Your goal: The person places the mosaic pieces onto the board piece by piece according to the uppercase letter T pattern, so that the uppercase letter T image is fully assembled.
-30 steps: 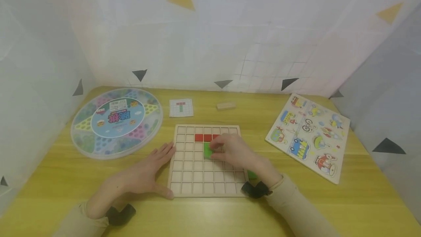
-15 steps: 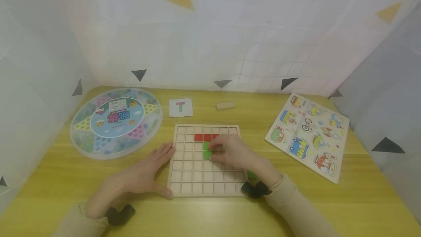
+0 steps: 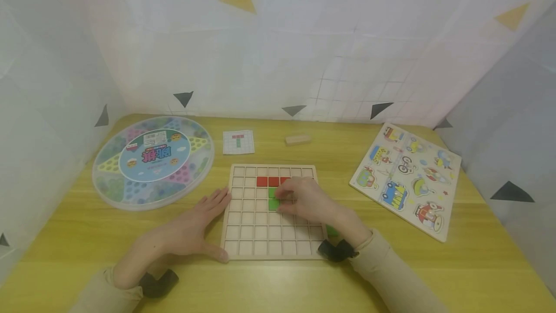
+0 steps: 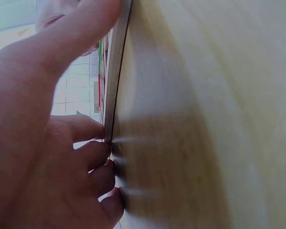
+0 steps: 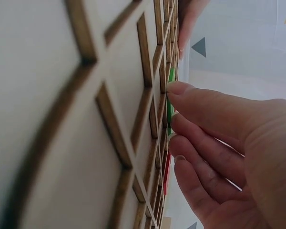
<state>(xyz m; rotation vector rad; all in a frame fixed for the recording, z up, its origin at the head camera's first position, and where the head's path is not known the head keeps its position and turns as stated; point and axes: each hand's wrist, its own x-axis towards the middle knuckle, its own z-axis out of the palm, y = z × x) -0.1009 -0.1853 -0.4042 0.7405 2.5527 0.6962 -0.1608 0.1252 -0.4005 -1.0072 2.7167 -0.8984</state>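
A wooden grid board (image 3: 248,226) lies on the table, with a row of red tiles (image 3: 262,181) in its upper part. Two green tiles (image 3: 273,204) sit in cells below the row, one under the other. My right hand (image 3: 310,200) has its bent thumb and index finger at the lower green tile, gripping it near its edges; the exact contact is partly hidden. This hand also covers part of the red row. My left hand (image 3: 191,228) rests spread on the table, its fingertips and thumb touching the board's left edge.
A round board-game box (image 3: 152,163) stands at the left. Behind the grid lie a card with a red and green T (image 3: 238,142) and a small wooden block (image 3: 298,139). A vehicle picture puzzle (image 3: 408,177) is at the right. Another green piece (image 3: 332,231) shows beside the right wrist.
The lower green tile has settled into its cell, so the grid line between the two green tiles now shows. Both hands have stayed almost in place.
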